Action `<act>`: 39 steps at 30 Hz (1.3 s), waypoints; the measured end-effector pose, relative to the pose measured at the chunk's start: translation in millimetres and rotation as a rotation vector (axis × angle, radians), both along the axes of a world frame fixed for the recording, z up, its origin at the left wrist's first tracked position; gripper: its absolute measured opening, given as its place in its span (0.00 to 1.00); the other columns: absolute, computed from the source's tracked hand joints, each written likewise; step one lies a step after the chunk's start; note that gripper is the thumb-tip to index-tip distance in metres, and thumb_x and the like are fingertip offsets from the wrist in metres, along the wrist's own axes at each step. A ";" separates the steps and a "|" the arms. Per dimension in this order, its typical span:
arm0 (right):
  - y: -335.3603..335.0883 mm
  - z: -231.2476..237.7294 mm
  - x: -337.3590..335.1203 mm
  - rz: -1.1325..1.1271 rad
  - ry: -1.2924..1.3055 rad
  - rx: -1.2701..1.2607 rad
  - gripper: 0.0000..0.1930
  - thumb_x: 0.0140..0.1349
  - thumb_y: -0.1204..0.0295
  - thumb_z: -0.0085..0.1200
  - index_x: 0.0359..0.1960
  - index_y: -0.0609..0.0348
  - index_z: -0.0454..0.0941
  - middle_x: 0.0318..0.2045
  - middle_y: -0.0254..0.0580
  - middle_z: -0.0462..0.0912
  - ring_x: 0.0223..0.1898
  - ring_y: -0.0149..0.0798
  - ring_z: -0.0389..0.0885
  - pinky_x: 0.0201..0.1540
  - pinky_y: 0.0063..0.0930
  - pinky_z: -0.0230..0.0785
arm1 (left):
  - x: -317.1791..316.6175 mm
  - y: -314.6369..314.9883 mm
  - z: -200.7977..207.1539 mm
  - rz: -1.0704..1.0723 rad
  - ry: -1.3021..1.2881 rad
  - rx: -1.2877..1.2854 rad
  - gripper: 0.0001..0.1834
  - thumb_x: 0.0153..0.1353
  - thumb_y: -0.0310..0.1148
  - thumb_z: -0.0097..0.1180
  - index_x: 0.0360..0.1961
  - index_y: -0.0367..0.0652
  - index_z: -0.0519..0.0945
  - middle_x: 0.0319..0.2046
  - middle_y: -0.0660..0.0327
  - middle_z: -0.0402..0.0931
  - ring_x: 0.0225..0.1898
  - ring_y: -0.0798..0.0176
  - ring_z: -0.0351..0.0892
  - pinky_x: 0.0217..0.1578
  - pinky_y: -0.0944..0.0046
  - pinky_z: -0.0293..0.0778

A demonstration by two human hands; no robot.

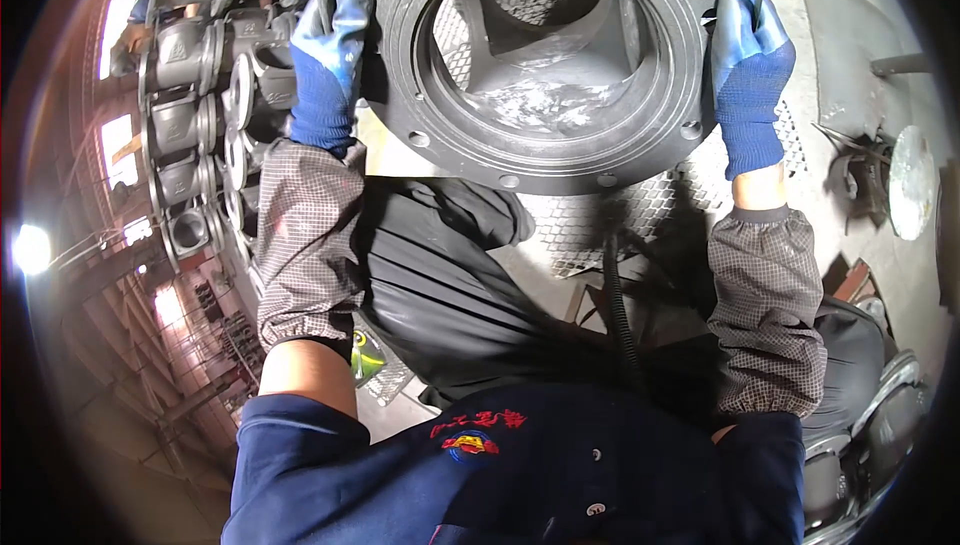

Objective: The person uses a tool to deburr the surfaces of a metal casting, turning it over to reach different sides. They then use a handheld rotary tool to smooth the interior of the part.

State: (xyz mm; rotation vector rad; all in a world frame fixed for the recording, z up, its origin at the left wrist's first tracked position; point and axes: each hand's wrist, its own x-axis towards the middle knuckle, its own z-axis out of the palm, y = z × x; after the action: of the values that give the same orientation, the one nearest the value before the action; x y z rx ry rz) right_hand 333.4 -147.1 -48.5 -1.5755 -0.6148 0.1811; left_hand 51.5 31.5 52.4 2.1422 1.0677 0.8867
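Observation:
A big dark-grey flanged casting (555, 159), apparently a valve body, is in front of me at the top of the head view. Its round bore faces me, with a pale, scuffed patch inside. Bolt holes run around the flange. My left hand (335, 55), in a blue coated glove, grips the flange's left edge. On the opposite edge my right hand (748, 65), gloved alike, holds the flange with its fingers pointing away from me. The fingertips' undersides are hidden on both sides. Checked sleeve covers wrap my forearms.
Several similar grey castings (180, 55) are stacked at the left, with more (885, 425) at the lower right. Metal mesh (575, 230) lies beneath the casting. A ribbed black hose (618, 315) runs near my legs. A pale round disc (911, 183) stands at the right.

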 end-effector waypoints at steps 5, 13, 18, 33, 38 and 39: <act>6.5 9.3 -24.9 0.149 -0.143 0.060 0.12 0.59 0.70 0.52 0.42 0.64 0.76 0.27 0.36 0.78 0.31 0.24 0.73 0.37 0.20 0.68 | -53.4 -8.9 -15.8 0.054 -0.220 -0.287 0.19 0.53 0.19 0.45 0.49 0.34 0.71 0.36 0.64 0.73 0.32 0.74 0.71 0.32 0.78 0.67; 36.1 63.0 -63.0 0.333 -0.188 0.130 0.06 0.56 0.72 0.51 0.29 0.60 0.77 0.20 0.46 0.76 0.20 0.39 0.74 0.25 0.32 0.64 | -88.3 -19.7 -34.9 0.221 -0.329 -0.234 0.21 0.60 0.27 0.49 0.54 0.32 0.68 0.43 0.61 0.74 0.40 0.70 0.74 0.42 0.74 0.69; 60.0 76.8 -59.1 0.448 -0.432 -0.086 0.10 0.52 0.62 0.52 0.28 0.54 0.78 0.18 0.50 0.75 0.22 0.53 0.74 0.27 0.38 0.65 | -67.9 -11.9 -8.5 0.153 -0.210 0.044 0.22 0.53 0.25 0.55 0.50 0.30 0.71 0.40 0.57 0.76 0.40 0.67 0.76 0.44 0.71 0.70; 80.9 41.2 -57.3 0.334 -0.483 0.119 0.07 0.55 0.71 0.53 0.26 0.62 0.77 0.18 0.44 0.76 0.20 0.36 0.75 0.26 0.28 0.66 | -102.6 24.7 -9.7 0.129 0.144 0.320 0.16 0.52 0.29 0.55 0.41 0.30 0.75 0.30 0.57 0.77 0.30 0.68 0.74 0.33 0.70 0.70; 79.7 14.7 -42.6 0.347 -0.057 0.120 0.08 0.61 0.70 0.51 0.29 0.63 0.77 0.19 0.31 0.75 0.23 0.22 0.69 0.27 0.20 0.64 | -75.2 23.6 -4.1 0.280 0.148 0.106 0.17 0.50 0.29 0.57 0.41 0.31 0.76 0.27 0.56 0.78 0.29 0.68 0.74 0.32 0.68 0.71; 77.9 11.8 -38.7 0.318 -0.055 0.099 0.09 0.61 0.69 0.50 0.29 0.62 0.77 0.19 0.31 0.76 0.23 0.22 0.69 0.27 0.20 0.64 | -70.5 22.5 -6.2 0.183 0.161 0.189 0.17 0.51 0.30 0.57 0.41 0.32 0.76 0.28 0.57 0.78 0.29 0.68 0.74 0.33 0.68 0.71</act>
State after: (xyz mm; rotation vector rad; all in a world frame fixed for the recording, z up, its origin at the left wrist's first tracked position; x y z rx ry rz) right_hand 294.6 -69.2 -36.7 -1.3844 -0.9029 0.3405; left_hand -18.9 54.0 46.2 2.3316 1.3243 0.9434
